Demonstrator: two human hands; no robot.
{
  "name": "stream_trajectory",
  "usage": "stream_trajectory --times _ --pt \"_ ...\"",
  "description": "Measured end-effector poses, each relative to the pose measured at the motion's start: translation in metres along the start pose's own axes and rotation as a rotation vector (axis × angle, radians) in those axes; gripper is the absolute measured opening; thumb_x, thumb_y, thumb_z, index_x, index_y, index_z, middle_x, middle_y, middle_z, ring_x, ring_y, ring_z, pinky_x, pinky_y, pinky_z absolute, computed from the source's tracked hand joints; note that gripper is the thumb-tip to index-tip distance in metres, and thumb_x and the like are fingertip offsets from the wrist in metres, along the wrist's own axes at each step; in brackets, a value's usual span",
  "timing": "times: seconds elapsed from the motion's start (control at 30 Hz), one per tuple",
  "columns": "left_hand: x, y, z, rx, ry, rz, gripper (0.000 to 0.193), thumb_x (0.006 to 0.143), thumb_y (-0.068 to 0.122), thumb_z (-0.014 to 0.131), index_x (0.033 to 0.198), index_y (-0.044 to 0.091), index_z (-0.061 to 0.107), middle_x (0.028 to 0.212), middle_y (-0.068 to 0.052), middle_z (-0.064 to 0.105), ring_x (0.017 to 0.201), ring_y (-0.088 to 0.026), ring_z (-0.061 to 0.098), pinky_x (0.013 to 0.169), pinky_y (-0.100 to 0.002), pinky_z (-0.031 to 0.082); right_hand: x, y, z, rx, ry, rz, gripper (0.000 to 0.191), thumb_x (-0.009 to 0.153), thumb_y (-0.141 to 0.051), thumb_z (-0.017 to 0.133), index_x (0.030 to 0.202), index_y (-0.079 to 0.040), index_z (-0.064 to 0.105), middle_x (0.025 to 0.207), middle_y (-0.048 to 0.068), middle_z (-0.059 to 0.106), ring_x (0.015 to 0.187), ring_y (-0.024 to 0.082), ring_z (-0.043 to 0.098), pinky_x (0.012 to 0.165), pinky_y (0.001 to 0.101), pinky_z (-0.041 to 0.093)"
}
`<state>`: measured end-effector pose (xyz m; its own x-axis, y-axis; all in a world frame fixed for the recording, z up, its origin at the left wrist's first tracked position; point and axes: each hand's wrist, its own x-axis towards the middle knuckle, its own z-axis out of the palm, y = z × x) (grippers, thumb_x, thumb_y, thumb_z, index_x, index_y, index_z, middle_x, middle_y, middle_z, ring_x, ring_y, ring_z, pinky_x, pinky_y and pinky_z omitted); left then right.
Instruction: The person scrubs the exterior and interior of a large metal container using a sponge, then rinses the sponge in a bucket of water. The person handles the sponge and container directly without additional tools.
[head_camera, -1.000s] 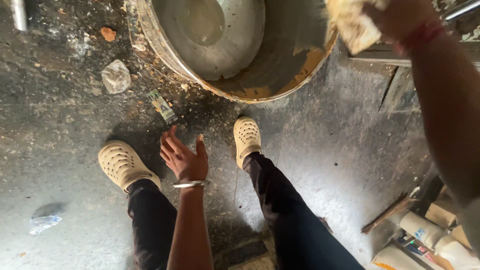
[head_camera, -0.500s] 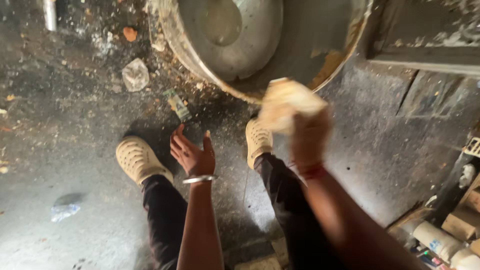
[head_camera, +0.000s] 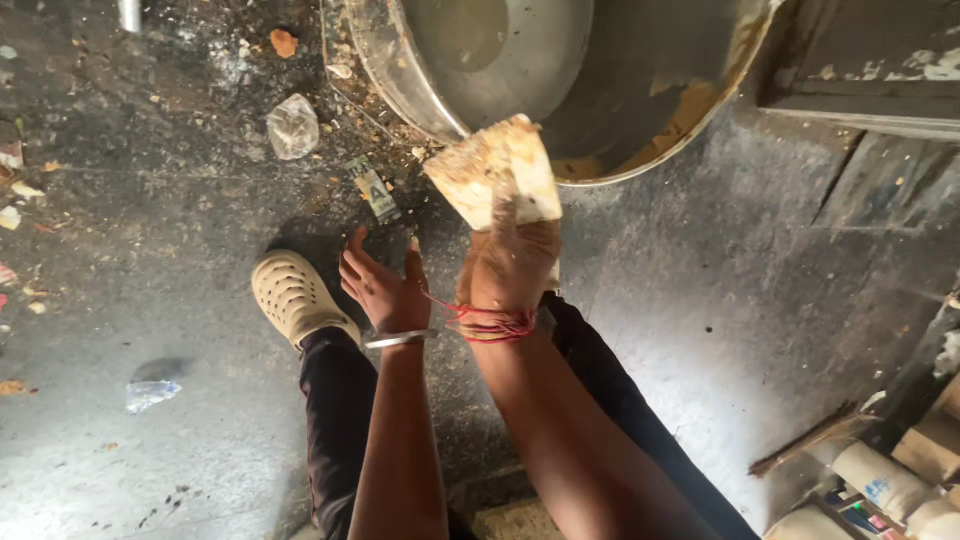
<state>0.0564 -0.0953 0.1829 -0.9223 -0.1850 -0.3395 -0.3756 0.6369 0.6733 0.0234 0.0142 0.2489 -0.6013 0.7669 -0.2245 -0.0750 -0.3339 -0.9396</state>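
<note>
My right hand (head_camera: 510, 265) grips a pale, crusty rectangular slab (head_camera: 495, 172) that looks like a flat piece of bread or a sponge. It holds the slab just in front of the near rim of a big round metal vessel (head_camera: 600, 100). A red thread is tied around that wrist. My left hand (head_camera: 385, 285) hovers empty beside it, fingers spread, with a metal bangle at the wrist. Both hands hang over my dark trousers and one cream clog (head_camera: 295, 298) on the grey floor.
Litter lies on the dirty concrete floor: a crumpled clear plastic bag (head_camera: 292, 126), a small printed wrapper (head_camera: 375, 188), another plastic scrap (head_camera: 150, 393). Rolled paper tubes and boxes (head_camera: 890, 485) sit at the lower right. A dark metal frame (head_camera: 860, 60) stands at the upper right.
My right hand has come down from the upper right with the slab and now sits close beside my left hand, near the vessel's rim. The left hand has barely moved.
</note>
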Motion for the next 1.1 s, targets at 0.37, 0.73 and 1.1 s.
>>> stream_trajectory --times 0.37,0.73,1.1 --pt "-0.004 0.02 0.016 -0.215 0.112 -0.044 0.077 0.094 0.033 0.076 0.149 -0.004 0.036 0.145 -0.025 0.05 0.136 -0.043 0.045 0.114 -0.054 0.031 0.02 -0.033 -0.072 -0.102 -0.028 0.366 0.045 0.102 -0.015 0.057 0.145 -0.003 0.045 0.137 0.014 0.061 0.123 0.027 0.06 0.107 0.0448 0.049" --pt "-0.002 0.022 0.014 -0.185 0.131 -0.085 0.076 0.091 0.031 0.079 0.148 -0.002 0.041 0.142 -0.023 0.051 0.133 -0.043 0.045 0.114 -0.055 0.032 0.318 -0.204 0.001 -2.134 -1.065 -0.582 0.034 0.104 -0.009 0.071 0.131 0.005 0.055 0.122 0.027 0.065 0.111 0.047 0.063 0.094 0.0544 0.051" --pt "0.003 -0.006 0.016 -0.123 0.156 -0.109 0.076 0.093 0.037 0.08 0.147 -0.002 0.042 0.142 -0.021 0.051 0.133 -0.043 0.046 0.113 -0.055 0.031 0.347 -0.132 0.056 -2.581 -1.499 0.124 0.036 0.103 -0.01 0.071 0.132 0.005 0.055 0.121 0.026 0.066 0.11 0.046 0.064 0.092 0.0536 0.052"
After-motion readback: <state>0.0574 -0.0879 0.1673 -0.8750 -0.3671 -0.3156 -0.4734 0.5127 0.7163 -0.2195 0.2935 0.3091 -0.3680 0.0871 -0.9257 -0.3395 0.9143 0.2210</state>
